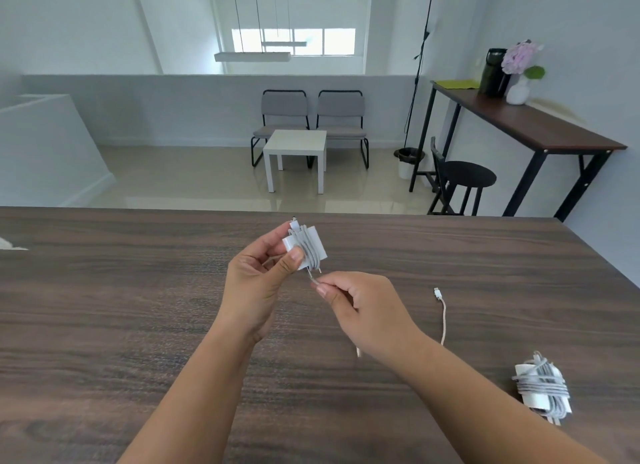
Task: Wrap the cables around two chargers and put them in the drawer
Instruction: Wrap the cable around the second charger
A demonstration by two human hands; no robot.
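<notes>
My left hand holds a white charger above the dark wooden table, thumb pressed on its side. A grey cable is wound several times around the block, and its two metal prongs point down. My right hand pinches the loose end of that cable just below the prongs. A second white charger, wrapped in its grey cable, lies on the table at the right, near the edge. No drawer is in view.
A loose pale braided cable with a white plug lies on the table right of my right hand, partly hidden under my wrist. Beyond the table stand a small white side table, two chairs, a stool and a high desk.
</notes>
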